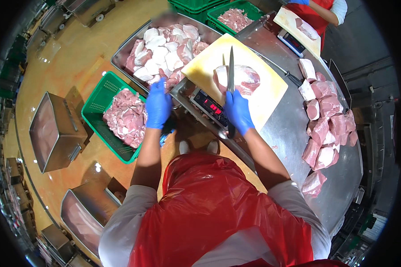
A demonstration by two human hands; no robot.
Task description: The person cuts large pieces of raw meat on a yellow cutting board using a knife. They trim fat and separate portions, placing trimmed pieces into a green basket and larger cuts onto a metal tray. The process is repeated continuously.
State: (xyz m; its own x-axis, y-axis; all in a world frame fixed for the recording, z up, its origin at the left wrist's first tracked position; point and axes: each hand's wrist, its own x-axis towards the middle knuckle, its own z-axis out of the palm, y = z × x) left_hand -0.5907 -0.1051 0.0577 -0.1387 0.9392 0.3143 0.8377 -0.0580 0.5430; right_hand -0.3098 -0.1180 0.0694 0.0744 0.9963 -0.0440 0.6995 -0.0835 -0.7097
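Note:
My right hand (pixel 238 111), in a blue glove, grips a long knife (pixel 231 66) whose blade lies across a piece of raw pork (pixel 241 79) on a yellow cutting board (pixel 209 62). The board rests on a scale with a red digital display (pixel 212 107). My left hand (pixel 158 106), also blue-gloved, hangs with fingers pointing down at the near edge of a steel tray (pixel 124 53) full of pale pork chunks, over the gap beside a green basket (pixel 100 95). It holds nothing that I can see.
The green basket holds cut meat on the floor at left. Several pork pieces (pixel 327 120) lie along the steel table (pixel 294 133) at right. Another person in a red apron (pixel 316 13) works at a second cutting board behind. Steel bins (pixel 53 129) stand on the orange floor.

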